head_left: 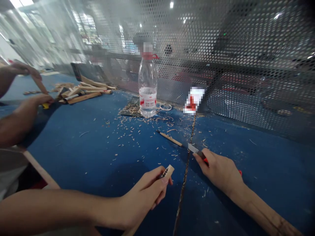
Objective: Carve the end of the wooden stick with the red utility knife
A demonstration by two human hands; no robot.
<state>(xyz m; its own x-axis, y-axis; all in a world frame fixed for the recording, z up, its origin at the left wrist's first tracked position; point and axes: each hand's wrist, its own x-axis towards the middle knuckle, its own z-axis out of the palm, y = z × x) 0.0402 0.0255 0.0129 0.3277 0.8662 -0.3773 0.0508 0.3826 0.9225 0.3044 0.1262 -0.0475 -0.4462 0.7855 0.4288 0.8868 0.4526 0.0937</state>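
My left hand (pixel 147 193) is closed around a light wooden stick (pixel 167 172), whose upper end has dark marks and sticks out past my fingers. My right hand (pixel 219 170) grips a red-handled utility knife (pixel 197 150), its bare steel blade pointing up and left over the blue tabletop (pixel 98 154). A thin wooden stick with a dark tip (pixel 169 138) lies just beyond the blade, not touching it. Small wood shavings (pixel 137 131) are scattered between my hands and the far edge.
At the left, a co-worker's hands (pixel 29 95) hold a wooden piece above the table, beside a pile of wooden strips (pixel 81 91). A clear plastic water bottle (pixel 147 88) stands on a dark mat at the back, before a perforated metal screen (pixel 246 49).
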